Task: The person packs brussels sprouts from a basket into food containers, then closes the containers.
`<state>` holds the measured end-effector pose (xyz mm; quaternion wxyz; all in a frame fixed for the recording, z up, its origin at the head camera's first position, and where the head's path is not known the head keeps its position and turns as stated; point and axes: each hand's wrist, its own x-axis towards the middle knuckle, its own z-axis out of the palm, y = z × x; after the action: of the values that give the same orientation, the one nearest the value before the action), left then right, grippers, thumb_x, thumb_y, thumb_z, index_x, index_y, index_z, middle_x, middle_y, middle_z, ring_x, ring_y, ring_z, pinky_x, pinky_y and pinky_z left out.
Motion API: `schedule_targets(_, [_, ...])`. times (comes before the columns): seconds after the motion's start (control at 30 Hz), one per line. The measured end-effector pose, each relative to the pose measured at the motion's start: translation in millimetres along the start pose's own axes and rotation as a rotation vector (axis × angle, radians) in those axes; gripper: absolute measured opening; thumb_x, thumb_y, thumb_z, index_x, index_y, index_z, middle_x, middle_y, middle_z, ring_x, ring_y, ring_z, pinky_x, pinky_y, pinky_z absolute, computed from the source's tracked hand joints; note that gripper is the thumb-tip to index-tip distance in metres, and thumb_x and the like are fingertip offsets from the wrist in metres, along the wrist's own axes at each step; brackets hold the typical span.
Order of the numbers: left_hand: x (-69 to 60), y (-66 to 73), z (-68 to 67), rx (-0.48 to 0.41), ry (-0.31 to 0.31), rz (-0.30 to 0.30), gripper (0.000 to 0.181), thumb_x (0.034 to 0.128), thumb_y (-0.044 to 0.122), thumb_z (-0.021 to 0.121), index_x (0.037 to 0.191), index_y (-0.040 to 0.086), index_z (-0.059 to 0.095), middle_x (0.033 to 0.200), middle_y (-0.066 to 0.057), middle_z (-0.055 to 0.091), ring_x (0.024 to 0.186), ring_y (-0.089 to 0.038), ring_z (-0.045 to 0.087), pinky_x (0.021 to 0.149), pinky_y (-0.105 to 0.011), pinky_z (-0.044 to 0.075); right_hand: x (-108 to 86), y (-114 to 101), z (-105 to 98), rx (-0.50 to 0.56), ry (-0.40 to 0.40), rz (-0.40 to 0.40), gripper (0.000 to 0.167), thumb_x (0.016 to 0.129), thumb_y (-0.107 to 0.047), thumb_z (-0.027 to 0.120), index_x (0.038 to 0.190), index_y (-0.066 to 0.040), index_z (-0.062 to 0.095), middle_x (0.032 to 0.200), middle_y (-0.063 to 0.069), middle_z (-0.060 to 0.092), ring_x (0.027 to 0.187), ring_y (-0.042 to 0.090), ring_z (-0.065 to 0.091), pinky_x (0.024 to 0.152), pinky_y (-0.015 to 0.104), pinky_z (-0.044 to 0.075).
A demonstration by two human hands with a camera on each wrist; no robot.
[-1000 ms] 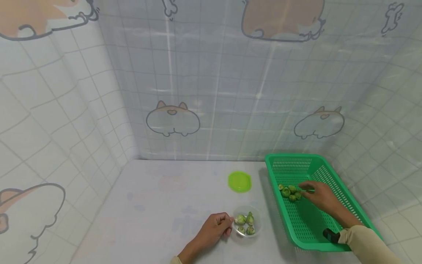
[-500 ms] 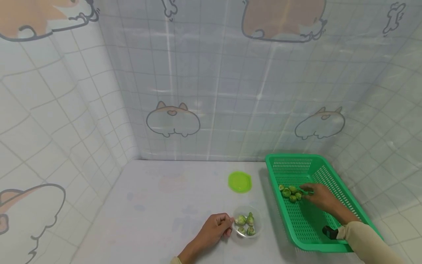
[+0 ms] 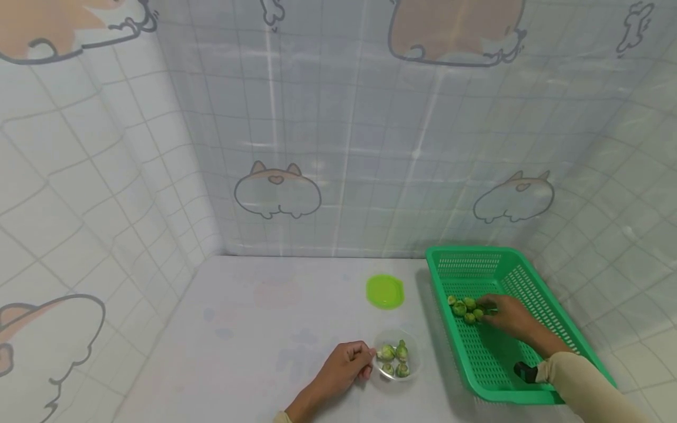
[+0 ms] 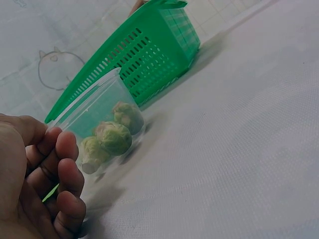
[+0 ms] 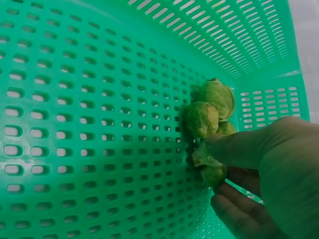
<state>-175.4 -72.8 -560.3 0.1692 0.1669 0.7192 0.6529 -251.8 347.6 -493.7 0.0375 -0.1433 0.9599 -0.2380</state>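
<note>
My left hand (image 3: 346, 367) pinches the rim of a clear round plastic container (image 4: 82, 112) standing on the table. Several Brussels sprouts (image 3: 402, 351) lie inside it. On the right, my right hand (image 3: 510, 317) reaches down into a green plastic basket (image 3: 460, 367). Its thumb and fingers close round a Brussels sprout (image 5: 213, 175) with a loose leaf, partly hidden by the thumb in the right wrist view. More Brussels sprouts (image 3: 459, 308) sit clustered against the basket's left side, touching or close to the held one.
A lime-green lid (image 3: 385, 292) lies flat on the table behind the container. The white table (image 3: 238, 341) ends at a back wall covered with a cartoon-printed sheet (image 3: 338, 135). Similar sheets hang at both sides. A black band (image 3: 525, 372) is on the right wrist.
My right hand has moved slightly left and its fingers have closed in on a sprout at the right of the cluster. The left hand and the container have not moved.
</note>
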Motion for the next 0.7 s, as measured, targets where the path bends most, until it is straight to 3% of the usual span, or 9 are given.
schedule_targets(0.23, [0.4, -1.5, 1.2, -0.01, 0.008, 0.003, 0.033, 0.1045, 0.024, 0.057, 0.081, 0.002, 0.063, 0.066, 0.003, 0.061, 0.058, -0.005, 0.048, 0.053, -0.016, 0.036, 0.1, 0.6, 3.4, -0.037, 0.025, 0.005, 0.027, 0.085, -0.012, 0.08, 0.107, 0.0, 0.069, 0.104, 0.017, 0.07, 0.096, 0.039, 0.066, 0.071, 0.045, 0.055])
schedule_targets(0.5, [-1.0, -1.6, 1.6, -0.01, 0.014, -0.006, 0.034, 0.104, 0.027, 0.058, 0.081, 0.003, 0.063, 0.067, 0.002, 0.061, 0.059, -0.006, 0.049, 0.053, -0.017, 0.036, -1.2, -1.3, 3.8, -0.07, 0.031, -0.039, 0.024, 0.084, -0.011, 0.08, 0.103, -0.001, 0.072, 0.104, 0.018, 0.071, 0.093, 0.039, 0.067, 0.071, 0.046, 0.055])
schedule_targets(0.7, [-0.9, -2.7, 1.9, 0.003, 0.015, 0.006, 0.034, 0.1044, 0.026, 0.058, 0.081, 0.003, 0.064, 0.067, 0.002, 0.061, 0.059, -0.005, 0.049, 0.054, -0.017, 0.037, -1.5, -0.3, 3.6, -0.067, 0.023, -0.022, 0.023, 0.085, -0.013, 0.08, 0.104, -0.001, 0.073, 0.106, 0.019, 0.071, 0.094, 0.039, 0.067, 0.071, 0.047, 0.055])
